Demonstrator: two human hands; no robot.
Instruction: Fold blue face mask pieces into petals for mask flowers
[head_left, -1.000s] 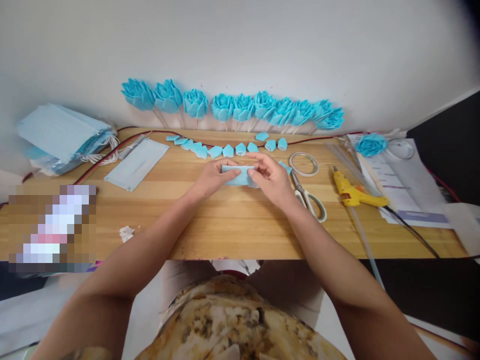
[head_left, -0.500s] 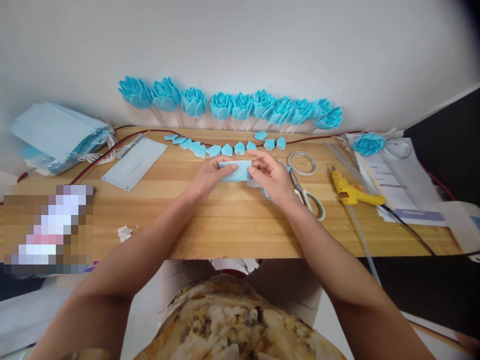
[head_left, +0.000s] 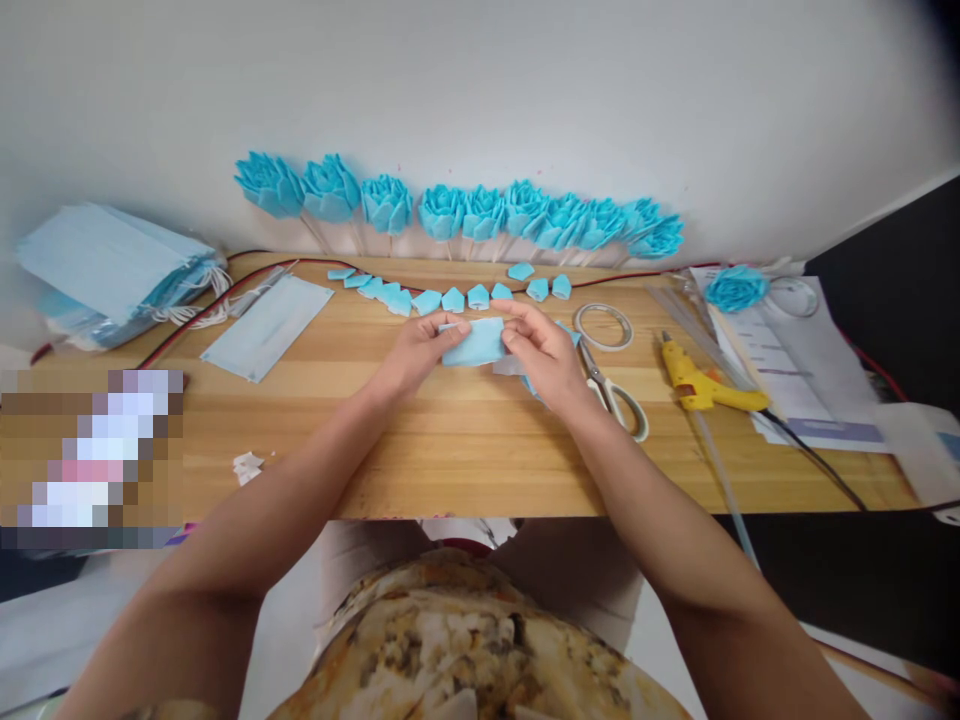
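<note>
Over the middle of the wooden table, my left hand and my right hand pinch the two ends of a small light-blue fabric piece. Both hands have their fingers closed on it. Just beyond my fingers lies a curved row of several folded blue petals. Under my right hand more blue and white scraps show in part.
Several blue fabric roses on sticks lean on the wall. A flat face mask and a stack of masks lie left. Scissors, a tape ring, a yellow glue gun and papers lie right.
The blue piece has been lifted slightly and turned up between my fingers; both hands shifted a little toward the petal row.
</note>
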